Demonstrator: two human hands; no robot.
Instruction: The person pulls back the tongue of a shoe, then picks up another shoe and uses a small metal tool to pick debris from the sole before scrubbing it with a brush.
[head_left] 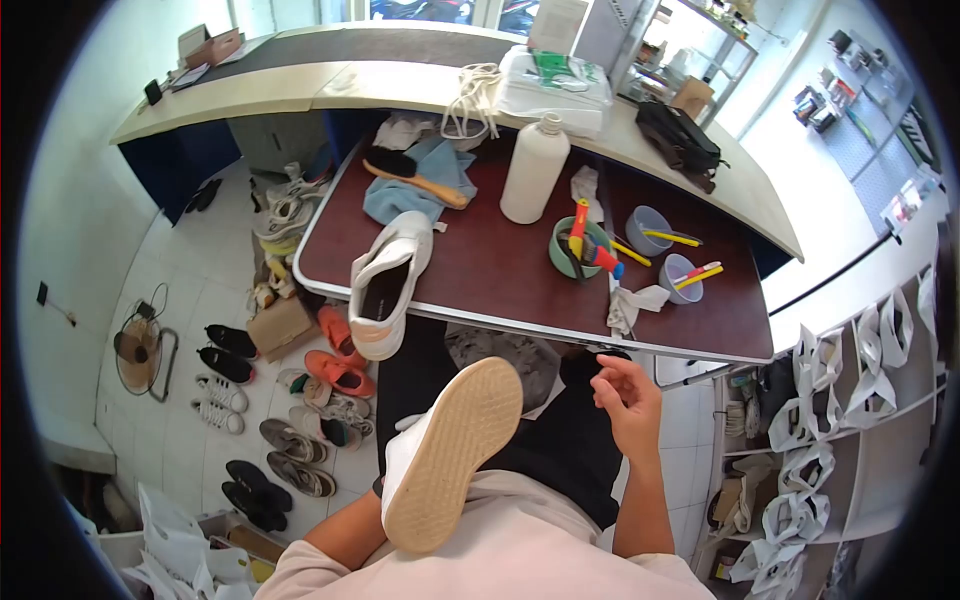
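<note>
A white sneaker (450,455) is raised over my lap with its cream sole facing up toward me. My left arm reaches behind this shoe; the hand holding it is hidden. My right hand (632,400) hovers near the table's front edge, fingers loosely bent and apart, with nothing visible in it. On the dark red table (470,265), another white sneaker (392,285) stands at the front left edge. Behind that shoe, a wooden-handled brush (415,178) lies on a blue cloth (395,205). A white bottle (536,170) stands upright toward the middle.
A green bowl (563,250) holds colourful-handled tools. Two pale cups (650,222) with yellow-handled brushes and a crumpled tissue (637,306) sit to the right. Several pairs of shoes (285,455) cover the floor at left. Shelves with white bags (800,495) stand at right.
</note>
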